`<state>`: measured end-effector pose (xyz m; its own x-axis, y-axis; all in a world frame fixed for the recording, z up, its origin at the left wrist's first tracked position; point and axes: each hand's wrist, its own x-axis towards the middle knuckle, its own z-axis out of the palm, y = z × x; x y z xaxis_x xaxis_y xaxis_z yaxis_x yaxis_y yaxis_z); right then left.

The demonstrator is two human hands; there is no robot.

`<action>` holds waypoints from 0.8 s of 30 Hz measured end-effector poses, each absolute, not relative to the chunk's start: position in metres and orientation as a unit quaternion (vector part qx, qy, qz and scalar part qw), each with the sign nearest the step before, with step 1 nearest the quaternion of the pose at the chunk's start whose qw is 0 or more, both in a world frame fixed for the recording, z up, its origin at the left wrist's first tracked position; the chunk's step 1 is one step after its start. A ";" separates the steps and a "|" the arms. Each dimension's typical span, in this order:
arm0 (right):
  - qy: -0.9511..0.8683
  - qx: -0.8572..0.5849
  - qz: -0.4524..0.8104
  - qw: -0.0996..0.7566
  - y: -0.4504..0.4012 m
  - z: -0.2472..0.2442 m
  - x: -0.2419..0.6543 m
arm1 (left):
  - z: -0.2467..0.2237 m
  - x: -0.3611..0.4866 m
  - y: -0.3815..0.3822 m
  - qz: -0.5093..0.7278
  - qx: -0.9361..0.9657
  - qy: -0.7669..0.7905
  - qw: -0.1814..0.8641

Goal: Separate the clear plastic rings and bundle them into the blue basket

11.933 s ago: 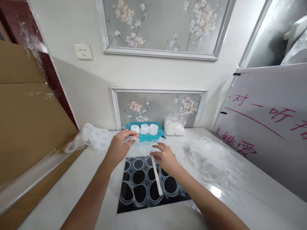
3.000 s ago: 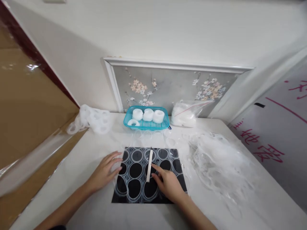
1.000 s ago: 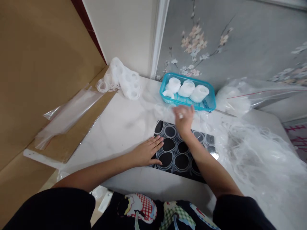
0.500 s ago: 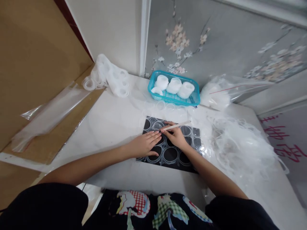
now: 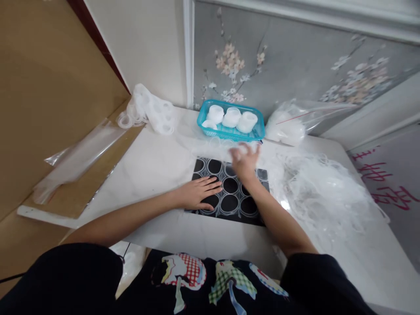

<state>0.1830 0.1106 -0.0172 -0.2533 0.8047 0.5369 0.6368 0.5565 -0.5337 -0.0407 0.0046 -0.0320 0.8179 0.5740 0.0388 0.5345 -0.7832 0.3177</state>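
Note:
My left hand (image 5: 198, 194) lies flat on the left part of a black mat (image 5: 188, 211), its fingers stretched out. Whitish translucent material with several round outlines (image 5: 230, 185) covers the mat. Over the mat's far edge my right hand (image 5: 243, 164) is raised and blurred by motion, just in front of a blue basket (image 5: 203, 131). Whether its fingers hold anything is not clear. White round stacks (image 5: 232, 117) stand inside the basket. Clear rings (image 5: 215, 142) lie on the table between basket and mat.
A loose heap of clear plastic scraps (image 5: 328, 197) spreads over the table's right side. A plastic bag with white contents (image 5: 288, 127) leans by the wall. White perforated strips (image 5: 152, 111) and flat plastic bags (image 5: 82, 153) lie at the left, near cardboard (image 5: 77, 203).
My right hand has lifted from the mat's middle and moved away from me towards the basket. The pale stick it held no longer shows. My left hand stays on the mat, its fingers more spread.

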 end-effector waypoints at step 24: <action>-0.850 -0.401 0.201 0.276 0.073 -0.048 0.221 | -0.036 -0.011 0.026 0.087 0.953 0.237 0.165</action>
<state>0.2212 0.0729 -0.0483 -0.5268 0.7921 0.3083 0.5703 0.5984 -0.5628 -0.0111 0.0260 -0.0363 0.8724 0.4810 0.0867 0.4239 -0.8329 0.3557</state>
